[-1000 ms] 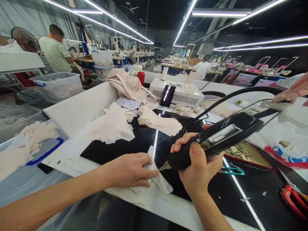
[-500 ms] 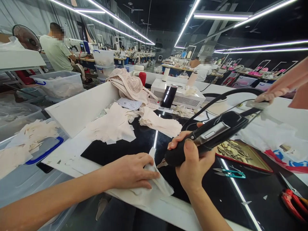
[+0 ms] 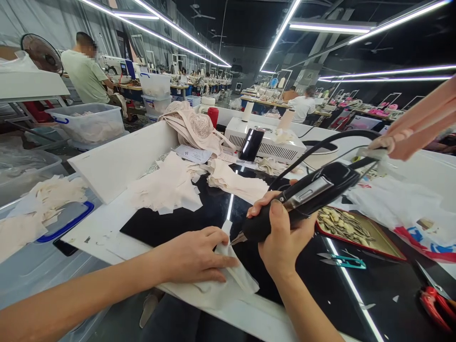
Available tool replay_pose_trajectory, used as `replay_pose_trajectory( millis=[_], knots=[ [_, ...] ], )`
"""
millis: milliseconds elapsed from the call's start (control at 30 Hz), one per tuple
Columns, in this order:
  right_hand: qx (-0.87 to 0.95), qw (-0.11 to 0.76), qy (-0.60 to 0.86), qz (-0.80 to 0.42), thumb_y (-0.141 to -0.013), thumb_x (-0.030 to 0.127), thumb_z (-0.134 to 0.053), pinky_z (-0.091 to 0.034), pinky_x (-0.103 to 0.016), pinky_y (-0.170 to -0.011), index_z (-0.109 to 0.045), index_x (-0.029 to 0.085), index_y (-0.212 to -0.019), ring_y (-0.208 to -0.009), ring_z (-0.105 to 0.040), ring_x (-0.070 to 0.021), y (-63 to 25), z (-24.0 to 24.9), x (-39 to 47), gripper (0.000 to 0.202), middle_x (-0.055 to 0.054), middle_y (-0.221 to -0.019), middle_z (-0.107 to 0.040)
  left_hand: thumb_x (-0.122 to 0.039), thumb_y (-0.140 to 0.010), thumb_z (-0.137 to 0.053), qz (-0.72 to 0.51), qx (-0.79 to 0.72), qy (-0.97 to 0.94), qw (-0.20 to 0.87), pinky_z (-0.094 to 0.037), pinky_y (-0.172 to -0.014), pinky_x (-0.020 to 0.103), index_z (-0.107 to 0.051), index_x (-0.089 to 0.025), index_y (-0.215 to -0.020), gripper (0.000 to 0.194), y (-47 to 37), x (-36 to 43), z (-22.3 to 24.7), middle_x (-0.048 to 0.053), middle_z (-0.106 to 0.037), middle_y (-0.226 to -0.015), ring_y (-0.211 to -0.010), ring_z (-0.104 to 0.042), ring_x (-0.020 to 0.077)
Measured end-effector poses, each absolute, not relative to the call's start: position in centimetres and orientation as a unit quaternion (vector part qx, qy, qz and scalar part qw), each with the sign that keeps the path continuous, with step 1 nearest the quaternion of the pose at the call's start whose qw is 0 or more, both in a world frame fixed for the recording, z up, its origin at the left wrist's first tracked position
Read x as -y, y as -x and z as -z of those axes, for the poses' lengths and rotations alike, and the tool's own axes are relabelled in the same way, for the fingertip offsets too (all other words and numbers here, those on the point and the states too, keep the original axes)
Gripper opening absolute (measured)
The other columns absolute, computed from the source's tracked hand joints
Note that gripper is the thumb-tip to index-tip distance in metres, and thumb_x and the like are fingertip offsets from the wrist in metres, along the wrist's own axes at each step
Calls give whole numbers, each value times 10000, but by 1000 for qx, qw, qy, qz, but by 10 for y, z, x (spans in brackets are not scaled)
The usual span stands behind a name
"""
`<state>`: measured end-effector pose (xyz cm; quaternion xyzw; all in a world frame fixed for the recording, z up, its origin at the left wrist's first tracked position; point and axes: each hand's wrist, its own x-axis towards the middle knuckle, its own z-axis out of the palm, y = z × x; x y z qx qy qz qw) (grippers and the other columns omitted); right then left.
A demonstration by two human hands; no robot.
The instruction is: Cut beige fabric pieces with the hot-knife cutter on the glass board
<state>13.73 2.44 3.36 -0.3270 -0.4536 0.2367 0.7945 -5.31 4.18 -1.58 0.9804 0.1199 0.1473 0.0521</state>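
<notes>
Our left hand [image 3: 203, 256], fingers loosely spread, rests on pale cloth [image 3: 244, 278] at the near edge of the table [image 3: 263, 313]; our right hand [image 3: 285, 240] wraps a black tool [image 3: 309, 192], tip beside the cloth. Keeping it taut should help.

Left hand [image 3: 199, 255]: palm down, fingers stretched, right at the worktop's [image 3: 167, 228] near edge!
Right hand [image 3: 283, 240]: raised, fingers curled, thumb uppermost!

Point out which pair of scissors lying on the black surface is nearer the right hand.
The small teal snips, near the red-rimmed tray; the larger red-handled scissors lie farther from the right hand.
</notes>
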Motion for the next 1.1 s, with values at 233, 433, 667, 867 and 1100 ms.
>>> replay_pose_trajectory(
  millis=[233, 433, 667, 867, 1100],
  knots=[
    [447, 806, 316, -224, -895, 273, -731, -559, -304, -565, -517, 277, -1153, -563, -616, -119, -138, -35, -31, 336, 87, -784, -662, -498, -1043, -622, -152, -126, -978, 65, -582, -995, 417, -657, -306, -1415, 420, 54, -41, 17, 137, -584, -1280, -1205, -603, 314],
    [456, 799, 321, -226, -919, 235, -705, -559, -296, -564, -522, 281, -1161, -569, -618, -115, -135, -34, -35, 307, 84, -805, -660, -485, -1045, -626, -164, -124, -976, 74, -571, -1013, 411, -679, -292, -1400, 407, 54, -41, 17, 134, -598, -1275, -1195, -605, 305],
    [467, 789, 335, -217, -904, 329, -757, -544, -308, -603, -503, 286, -1110, -577, -633, -125, -145, -37, -33, 329, 73, -813, -664, -427, -1026, -688, -141, -159, -969, 126, -546, -1031, 405, -674, -282, -1413, 413, 56, -39, 12, 130, -603, -1308, -1192, -614, 300],
    [463, 754, 435, -164, -872, 452, -795, -595, -375, -711, -517, 283, -1100, -661, -671, -164, -179, -41, -18, 398, 24, -906, -687, -258, -1070, -624, -153, -239, -946, 159, -541, -936, 317, -692, -236, -1329, 268, 46, -39, 9, 64, -660, -1205, -1082, -641, 217],
    [417, 756, 505, -18, -824, 555, -810, -451, -632, -1150, -518, 351, -1483, -1297, -616, -339, -218, -44, 6, 749, -75, -1426, -609, -193, -1008, -709, -114, -256, -960, 1, -507, -730, 279, -659, -190, -935, 88, 20, -38, 13, 30, -665, -1038, -902, -632, 180]
  ],
)
